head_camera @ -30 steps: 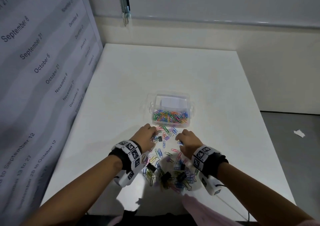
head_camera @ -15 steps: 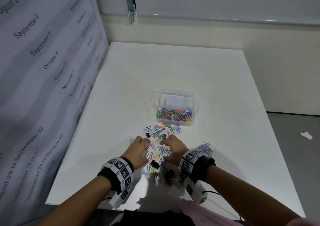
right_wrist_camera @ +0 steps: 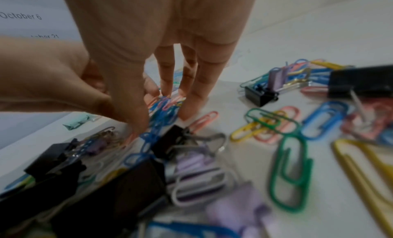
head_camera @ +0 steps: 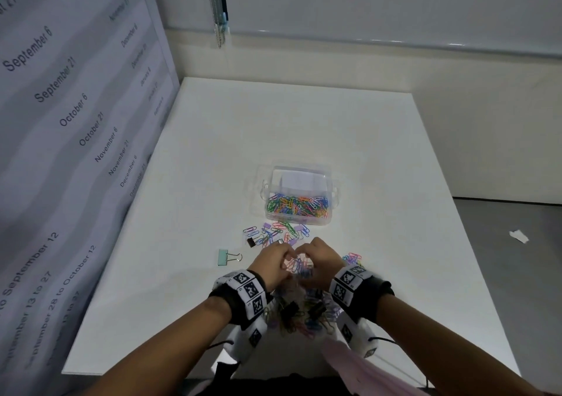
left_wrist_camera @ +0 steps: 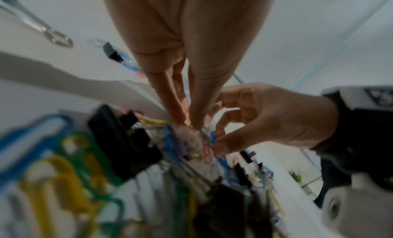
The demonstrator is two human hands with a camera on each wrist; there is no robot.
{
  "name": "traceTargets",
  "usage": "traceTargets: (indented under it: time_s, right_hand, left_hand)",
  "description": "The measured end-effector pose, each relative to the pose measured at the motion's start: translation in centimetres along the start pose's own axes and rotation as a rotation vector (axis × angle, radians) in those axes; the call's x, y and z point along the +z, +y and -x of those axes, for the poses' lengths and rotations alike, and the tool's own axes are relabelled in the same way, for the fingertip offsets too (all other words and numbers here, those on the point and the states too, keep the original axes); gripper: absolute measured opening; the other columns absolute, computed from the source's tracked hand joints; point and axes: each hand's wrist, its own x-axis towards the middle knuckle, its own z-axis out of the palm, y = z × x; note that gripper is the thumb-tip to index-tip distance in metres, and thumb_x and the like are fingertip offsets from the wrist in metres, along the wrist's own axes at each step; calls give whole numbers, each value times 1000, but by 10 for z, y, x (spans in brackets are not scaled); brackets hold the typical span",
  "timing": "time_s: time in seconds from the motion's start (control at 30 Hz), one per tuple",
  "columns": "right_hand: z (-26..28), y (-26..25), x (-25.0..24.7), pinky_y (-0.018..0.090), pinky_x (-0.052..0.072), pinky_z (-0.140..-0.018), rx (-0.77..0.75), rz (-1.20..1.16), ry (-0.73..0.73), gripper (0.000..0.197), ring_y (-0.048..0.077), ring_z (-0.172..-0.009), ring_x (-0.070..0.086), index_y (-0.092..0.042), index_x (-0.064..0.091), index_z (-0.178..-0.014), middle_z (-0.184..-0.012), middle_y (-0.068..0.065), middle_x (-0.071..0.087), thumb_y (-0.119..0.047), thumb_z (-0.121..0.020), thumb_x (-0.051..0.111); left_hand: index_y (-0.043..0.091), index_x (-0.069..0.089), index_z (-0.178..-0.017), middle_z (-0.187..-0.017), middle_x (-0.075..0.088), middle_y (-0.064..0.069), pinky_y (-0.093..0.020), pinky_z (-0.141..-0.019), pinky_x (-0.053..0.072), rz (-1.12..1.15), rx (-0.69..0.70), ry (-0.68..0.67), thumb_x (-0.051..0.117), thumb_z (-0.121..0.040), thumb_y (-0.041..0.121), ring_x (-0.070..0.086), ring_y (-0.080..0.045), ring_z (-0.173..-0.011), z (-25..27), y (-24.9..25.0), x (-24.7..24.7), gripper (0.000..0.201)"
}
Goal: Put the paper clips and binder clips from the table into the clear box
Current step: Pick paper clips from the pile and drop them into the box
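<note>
We have drawn both hands back from the clear box toward the body and brought them together over the middle of the spread. The left hand (head_camera: 275, 263) and the right hand (head_camera: 319, 262) now face each other, fingertips nearly touching, with a bunch of paper clips (head_camera: 299, 266) between them. In the right wrist view, the thumb and fingers (right_wrist_camera: 189, 97) of the right hand point down and close around a blue and pink tangle of clips. In the left wrist view, the left hand pinches down on the same tangle. We judge this as the start of a new gather: a handful is being collected, not yet lifted.

The paper clips are bent wire loops with a smooth coloured coating: blue, green, yellow, pink. They interlock readily, so we expect a pinch to lift several at once. The black binder clips (head_camera: 289, 309) near the wrists are folded box shapes with silver wire handles, bulkier and stiffer.

A mint binder clip (head_camera: 225, 257) lies alone to the left, well apart from the pile. More clips (head_camera: 275, 233) lie scattered just in front of the clear box (head_camera: 299, 196), a thin transparent tub with side latches, already holding a layer of clips. The worktop (head_camera: 213, 152) is flat, white and matte.
</note>
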Motion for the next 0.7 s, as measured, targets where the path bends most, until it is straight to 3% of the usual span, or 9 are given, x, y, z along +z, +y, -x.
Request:
traceTargets:
  time_s: [0.1,0.17,0.23,0.33,0.4,0.57,0.7]
  right_hand:
    - [2,-2,0,31,44,-64,34,-6,-10,66,32,-75,59,-5,64,-100,-86,22,58,-54,-56,59]
    - [3,-5,-1,27,38,-62,62,-21,-25,60,32,-75,59,-5,65,-95,-87,22,58,-53,-59,65]
    - [7,-15,-11,27,37,-69,53,17,-1,44,34,-86,58,-3,66,-95,-96,25,57,-35,-67,76]
    - [6,-18,-20,30,42,-82,73,99,-72,21,32,-101,57,-6,69,-98,-108,20,60,-16,-79,65]
    - [6,-20,-27,28,43,-85,106,125,-102,20,29,-103,59,-8,70,-97,-109,14,66,-12,-79,61]
    - [3,-18,-61,18,43,-63,172,51,-17,16,13,-76,57,-9,73,-85,-96,7,72,-5,-73,63]
    - [-9,-24,-97,10,46,-53,204,-16,142,10,14,-72,59,-8,71,-84,-83,4,66,-4,-76,68]
  left_hand:
    - [11,59,-103,-93,53,1,-18,-59,39,100,-23,-8,59,-72,-3,52,-17,-73,0,1,2,34]
    - [11,56,-105,-92,50,0,-22,-59,37,73,-25,-13,68,-70,6,50,-17,-73,2,0,1,38]
    - [12,51,-112,-99,48,-6,-28,-67,41,-34,-23,-32,71,-68,12,50,-20,-83,5,-1,1,48]
    - [11,43,-126,-123,42,-9,-33,-91,46,-173,0,-83,70,-69,11,50,-25,-109,6,-2,5,63]
    - [10,42,-130,-126,40,-11,-33,-94,45,-227,35,-99,68,-71,10,48,-27,-113,4,-1,8,65]
    - [9,48,-122,-121,43,-11,-33,-87,43,-277,64,-91,66,-77,10,52,-28,-105,-3,5,10,49]
    - [9,56,-110,-117,48,-11,-32,-86,44,-268,65,-80,59,-83,8,56,-28,-98,-7,8,7,27]
